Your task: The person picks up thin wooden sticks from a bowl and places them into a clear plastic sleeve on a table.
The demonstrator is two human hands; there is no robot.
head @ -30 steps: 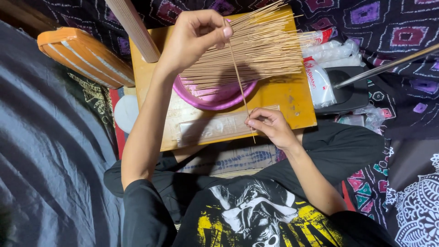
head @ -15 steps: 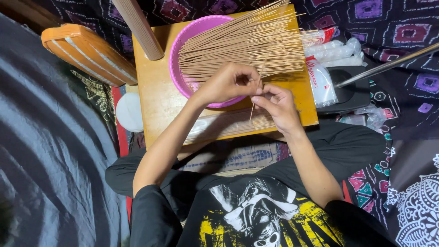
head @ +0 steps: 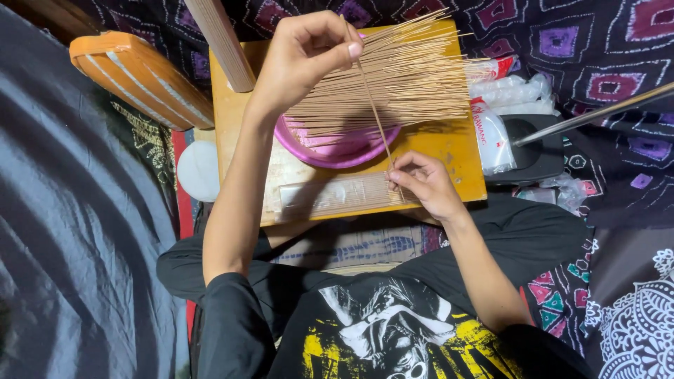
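Observation:
A thin brown stick [head: 374,116] runs slantwise between my two hands. My left hand [head: 305,52] pinches its upper end above a pink bowl [head: 330,151]. My right hand [head: 421,182] pinches its lower end over a flat clear packet of sticks [head: 330,193] on a small wooden board [head: 449,151]. A fanned heap of several like sticks [head: 400,77] lies across the bowl, pointing right.
A pale wooden post [head: 221,42] rises at the board's far left corner. An orange padded object [head: 137,77] and a white disc [head: 199,170] lie left. Plastic bags [head: 505,91], a black device [head: 537,147] and a metal rod [head: 597,112] lie right. Patterned cloth surrounds everything.
My left hand has gone from beside my right hand up to the far side of the bowl, drawing a stick out. My right hand shifted slightly lower.

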